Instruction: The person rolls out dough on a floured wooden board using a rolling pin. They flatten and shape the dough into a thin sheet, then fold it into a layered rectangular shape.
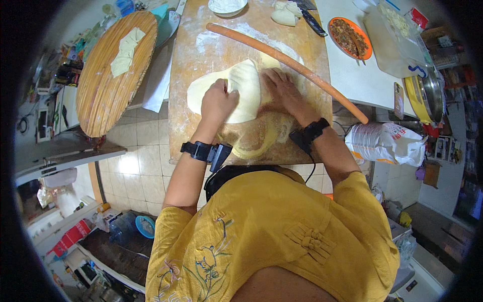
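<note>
A thin, pale dough sheet (245,88) lies on the wooden board (188,139) in front of me, one part folded over the other. My left hand (219,101) grips the folded part, thumb on top and fingers curled against the dough. To its right, my right hand (283,88) rests palm down with fingers spread, beside the fold; whether it presses on dough or bare board is partly hidden. Beyond both hands a long wooden rolling pin (279,56) lies diagonally, its near end reaching past the board's right edge.
A flour bowl (227,7), dough lumps (285,16) and a black-handled knife (314,23) sit at the far end. On the right are an orange plate of filling (349,36), a plastic bin (392,53), a phone (398,100) and a white sack (383,143). A round slatted tray (102,83) holds dough pieces (127,53).
</note>
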Tool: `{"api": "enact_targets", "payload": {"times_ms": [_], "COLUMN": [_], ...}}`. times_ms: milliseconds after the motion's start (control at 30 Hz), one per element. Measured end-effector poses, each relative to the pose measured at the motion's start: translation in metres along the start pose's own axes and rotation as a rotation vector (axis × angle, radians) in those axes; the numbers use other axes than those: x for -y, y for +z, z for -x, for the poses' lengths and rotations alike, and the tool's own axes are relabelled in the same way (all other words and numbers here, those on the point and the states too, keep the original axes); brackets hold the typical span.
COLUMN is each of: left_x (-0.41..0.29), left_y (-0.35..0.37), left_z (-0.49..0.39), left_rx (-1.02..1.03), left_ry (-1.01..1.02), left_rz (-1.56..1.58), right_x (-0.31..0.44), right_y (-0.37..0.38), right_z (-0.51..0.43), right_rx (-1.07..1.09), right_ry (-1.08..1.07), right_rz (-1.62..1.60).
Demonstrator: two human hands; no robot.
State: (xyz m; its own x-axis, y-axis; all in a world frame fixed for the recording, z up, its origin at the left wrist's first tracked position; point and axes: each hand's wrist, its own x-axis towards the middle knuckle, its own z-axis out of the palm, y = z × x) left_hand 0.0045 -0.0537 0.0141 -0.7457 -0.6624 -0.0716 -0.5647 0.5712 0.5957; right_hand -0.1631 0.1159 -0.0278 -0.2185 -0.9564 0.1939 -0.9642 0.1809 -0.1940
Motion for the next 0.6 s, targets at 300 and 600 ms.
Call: {"api": "enact_targets", "payload": {"times_ms": [300, 600], "left_x": [-0.017, -0.021], "left_y": [0.008, 0.034], "left_z": [0.006, 0.059], "left_rx": [-0.129, -0.018], "left_ry": [0.033, 0.334], "left_rz": [0.235, 0.495], "right_x": [-0.004, -0.006], "right_y": [0.01, -0.05], "right_z": [0.01, 0.025], "right_rx": [0.239, 0.231], "right_ry": [-0.105, 0.785], "right_rz": [-0.257, -1.361]}}
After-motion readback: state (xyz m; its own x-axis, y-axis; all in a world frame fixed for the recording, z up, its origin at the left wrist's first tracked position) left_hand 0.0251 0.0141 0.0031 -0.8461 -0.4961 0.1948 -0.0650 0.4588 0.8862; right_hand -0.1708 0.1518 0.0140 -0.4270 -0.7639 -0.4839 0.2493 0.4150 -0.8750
